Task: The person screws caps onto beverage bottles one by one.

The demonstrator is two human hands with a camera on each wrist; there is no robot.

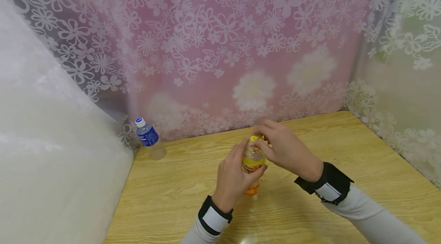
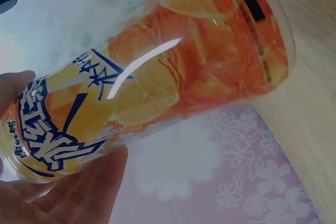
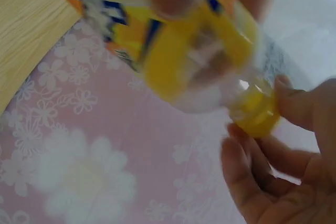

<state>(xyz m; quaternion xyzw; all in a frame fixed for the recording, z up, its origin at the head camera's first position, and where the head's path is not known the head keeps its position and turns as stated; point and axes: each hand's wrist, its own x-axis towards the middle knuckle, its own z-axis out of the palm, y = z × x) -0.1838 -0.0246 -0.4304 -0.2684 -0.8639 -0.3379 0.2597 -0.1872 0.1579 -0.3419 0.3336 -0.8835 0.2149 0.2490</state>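
A: While the table [image 1: 344, 148] carries the orange bottle [image 1: 253, 161] mid-surface, what grips it?

B: Left hand [image 1: 232, 177] wraps the body; right hand [image 1: 286, 150] pinches the yellow cap [image 1: 256, 138].

A: Obscured items?

B: Bottle base, behind the left hand. Blue-labelled bottle [image 1: 148, 136] stands at the far-left corner.

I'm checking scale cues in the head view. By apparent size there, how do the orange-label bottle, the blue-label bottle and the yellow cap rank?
Largest to smallest:
1. orange-label bottle, though hands partly cover it and it's nearer
2. blue-label bottle, farther back
3. yellow cap, clearly smallest
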